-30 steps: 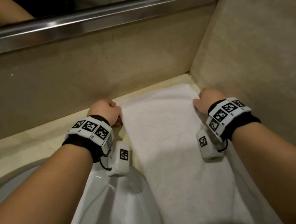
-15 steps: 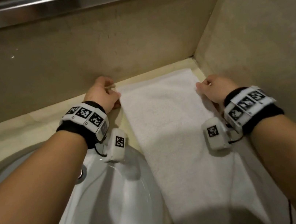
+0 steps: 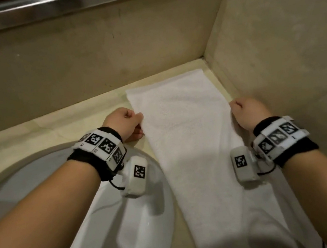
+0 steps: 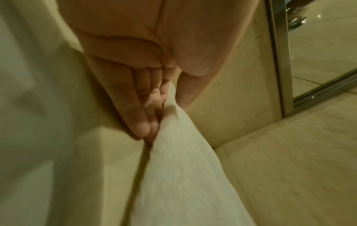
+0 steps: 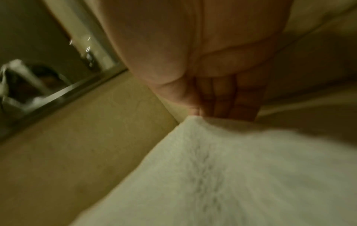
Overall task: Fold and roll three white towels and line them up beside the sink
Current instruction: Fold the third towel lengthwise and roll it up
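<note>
A white towel (image 3: 190,141), folded into a long strip, lies on the beige counter to the right of the white sink (image 3: 118,226), its far end near the back wall corner. My left hand (image 3: 131,124) pinches the strip's left edge (image 4: 173,137) between thumb and fingers (image 4: 139,122). At the right edge my right hand (image 3: 243,109) grips the towel (image 5: 231,168), thumb on one side and fingers (image 5: 228,107) on the other. Both hands hold it a short way back from the far end. Only this one towel is in view.
The beige back wall (image 3: 85,61) and the side wall (image 3: 275,54) meet in a corner just past the towel's far end. A metal mirror frame (image 3: 56,6) runs along the top. The sink rim (image 3: 36,162) lies under my left forearm.
Both hands have slid back along the towel's side edges toward me, away from its far corners. The view has tilted down, so the mirror's reflection has left the frame.
</note>
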The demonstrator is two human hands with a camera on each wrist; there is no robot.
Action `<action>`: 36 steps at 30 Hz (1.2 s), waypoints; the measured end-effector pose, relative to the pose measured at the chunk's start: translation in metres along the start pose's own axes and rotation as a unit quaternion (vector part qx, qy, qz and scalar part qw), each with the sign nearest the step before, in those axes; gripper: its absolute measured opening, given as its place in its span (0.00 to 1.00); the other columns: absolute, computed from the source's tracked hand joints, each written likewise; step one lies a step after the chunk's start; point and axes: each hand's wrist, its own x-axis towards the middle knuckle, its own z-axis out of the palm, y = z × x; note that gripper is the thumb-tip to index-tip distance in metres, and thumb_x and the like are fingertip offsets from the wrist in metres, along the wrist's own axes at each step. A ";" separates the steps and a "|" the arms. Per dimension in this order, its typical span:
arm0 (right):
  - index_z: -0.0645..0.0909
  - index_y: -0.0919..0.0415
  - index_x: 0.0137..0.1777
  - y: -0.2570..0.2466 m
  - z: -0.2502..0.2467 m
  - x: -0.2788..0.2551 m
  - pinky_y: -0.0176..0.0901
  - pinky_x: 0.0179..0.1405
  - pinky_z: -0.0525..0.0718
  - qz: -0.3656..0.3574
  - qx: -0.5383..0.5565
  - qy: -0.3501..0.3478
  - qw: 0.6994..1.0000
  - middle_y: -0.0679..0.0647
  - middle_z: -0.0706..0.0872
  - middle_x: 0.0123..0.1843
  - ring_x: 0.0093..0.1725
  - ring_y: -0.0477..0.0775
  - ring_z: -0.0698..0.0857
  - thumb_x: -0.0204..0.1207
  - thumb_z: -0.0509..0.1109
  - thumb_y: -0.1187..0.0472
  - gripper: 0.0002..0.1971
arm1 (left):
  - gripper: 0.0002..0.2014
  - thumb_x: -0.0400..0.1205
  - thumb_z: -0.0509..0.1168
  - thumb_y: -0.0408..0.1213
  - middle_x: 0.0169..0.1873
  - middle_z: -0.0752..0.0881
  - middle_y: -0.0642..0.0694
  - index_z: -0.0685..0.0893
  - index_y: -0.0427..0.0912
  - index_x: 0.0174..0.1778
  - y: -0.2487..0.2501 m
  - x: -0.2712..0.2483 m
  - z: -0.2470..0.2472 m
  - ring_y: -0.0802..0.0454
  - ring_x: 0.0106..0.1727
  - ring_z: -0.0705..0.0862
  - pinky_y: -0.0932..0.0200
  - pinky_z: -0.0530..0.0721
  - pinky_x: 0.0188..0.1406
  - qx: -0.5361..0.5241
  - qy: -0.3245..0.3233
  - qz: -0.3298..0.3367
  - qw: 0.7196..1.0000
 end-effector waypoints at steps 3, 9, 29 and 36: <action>0.83 0.61 0.45 0.026 -0.003 -0.031 0.50 0.48 0.79 0.011 0.154 -0.106 0.982 0.59 0.87 0.42 0.43 0.58 0.83 0.75 0.58 0.71 0.12 | 0.12 0.78 0.68 0.39 0.28 0.82 0.43 0.73 0.40 0.33 -0.012 -0.020 0.011 0.49 0.28 0.83 0.63 0.88 0.26 0.013 -0.054 -0.013 0.998; 0.79 0.60 0.43 0.037 -0.007 -0.075 0.29 0.37 0.82 -0.049 0.327 -0.245 0.912 0.43 0.88 0.32 0.35 0.40 0.86 0.73 0.63 0.78 0.12 | 0.13 0.77 0.68 0.32 0.27 0.79 0.45 0.72 0.41 0.29 -0.030 -0.043 0.029 0.51 0.29 0.81 0.60 0.88 0.33 -0.031 -0.059 -0.024 0.997; 0.75 0.61 0.51 0.059 0.008 -0.126 0.24 0.43 0.79 -0.055 0.356 -0.152 0.920 0.48 0.82 0.41 0.39 0.38 0.82 0.74 0.61 0.80 0.14 | 0.05 0.79 0.64 0.30 0.37 0.84 0.44 0.78 0.39 0.38 -0.056 -0.080 0.043 0.51 0.35 0.83 0.67 0.84 0.19 -0.075 -0.052 -0.060 0.994; 0.77 0.56 0.39 0.056 0.014 -0.121 0.41 0.39 0.74 -0.017 0.303 -0.036 0.952 0.51 0.80 0.34 0.35 0.51 0.78 0.76 0.67 0.58 0.05 | 0.06 0.79 0.65 0.31 0.34 0.84 0.42 0.76 0.39 0.37 -0.063 -0.084 0.032 0.51 0.32 0.83 0.62 0.86 0.22 -0.077 -0.034 -0.079 0.993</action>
